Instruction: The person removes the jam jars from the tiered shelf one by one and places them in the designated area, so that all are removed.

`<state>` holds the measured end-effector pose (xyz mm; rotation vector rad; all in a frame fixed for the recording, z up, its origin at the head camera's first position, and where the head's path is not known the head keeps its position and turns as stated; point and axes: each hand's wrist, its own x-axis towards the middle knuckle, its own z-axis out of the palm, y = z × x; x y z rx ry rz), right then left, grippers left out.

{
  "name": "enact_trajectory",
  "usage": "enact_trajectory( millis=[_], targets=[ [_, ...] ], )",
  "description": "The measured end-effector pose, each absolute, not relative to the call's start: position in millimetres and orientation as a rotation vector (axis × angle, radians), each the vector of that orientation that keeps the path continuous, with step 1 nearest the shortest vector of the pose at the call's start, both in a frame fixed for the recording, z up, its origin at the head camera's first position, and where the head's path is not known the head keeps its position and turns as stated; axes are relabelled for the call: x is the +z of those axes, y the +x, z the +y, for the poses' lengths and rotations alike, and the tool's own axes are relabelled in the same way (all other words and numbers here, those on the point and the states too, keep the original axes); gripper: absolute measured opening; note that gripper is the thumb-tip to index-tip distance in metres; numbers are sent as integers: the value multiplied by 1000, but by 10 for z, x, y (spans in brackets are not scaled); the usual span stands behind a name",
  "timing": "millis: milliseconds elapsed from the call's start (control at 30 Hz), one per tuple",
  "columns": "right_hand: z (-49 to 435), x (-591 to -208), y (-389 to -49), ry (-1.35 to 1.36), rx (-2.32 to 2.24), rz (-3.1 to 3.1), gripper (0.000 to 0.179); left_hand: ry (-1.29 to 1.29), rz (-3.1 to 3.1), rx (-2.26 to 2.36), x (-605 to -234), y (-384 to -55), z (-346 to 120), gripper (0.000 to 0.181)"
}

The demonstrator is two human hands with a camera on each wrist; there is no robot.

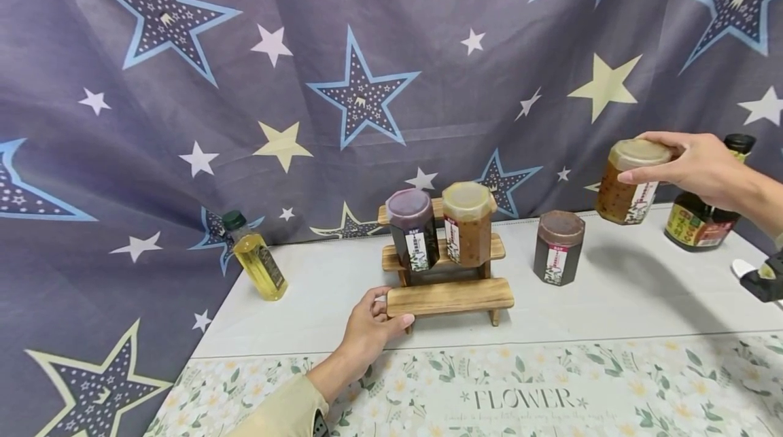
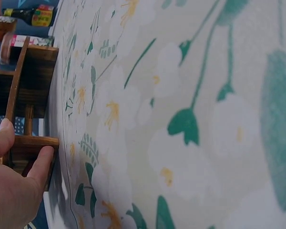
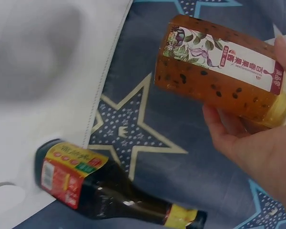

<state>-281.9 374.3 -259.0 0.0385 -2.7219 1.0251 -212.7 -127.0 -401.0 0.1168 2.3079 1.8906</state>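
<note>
My right hand (image 1: 703,168) grips a jar of orange jam with dark seeds (image 3: 205,71) near its lid, holding it above the white surface. At the left end of the three-tier wooden stand (image 1: 449,298), my left hand (image 1: 370,328) holds the lowest step, thumb at the front. On the middle step sit a dark purple jam jar (image 1: 416,230) and a second orange jam jar (image 1: 467,223), side by side. Apart from the stand, a dark red jam jar (image 1: 558,247) is upright on the surface, left of the raised jar.
Behind my right hand stands a dark sauce bottle (image 1: 697,223). A yellow oil bottle (image 1: 259,264) is at the left, near the star-patterned curtain (image 1: 245,104). A flowered cloth (image 1: 520,382) covers the front; a small white round thing (image 1: 743,267) lies at the right.
</note>
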Motion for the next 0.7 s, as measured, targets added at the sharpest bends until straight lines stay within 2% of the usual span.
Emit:
enact_trajectory(
  millis=[267, 700],
  targets=[
    [3839, -2835, -2765, -39, 966, -2737, 92, 125, 2316, 1887, -4001, -2125, -1277, 71],
    [3827, -3211, -2723, -4, 1009, -2838, 104, 138, 2303, 1894, -4005, -2135, -1269, 71]
  ],
)
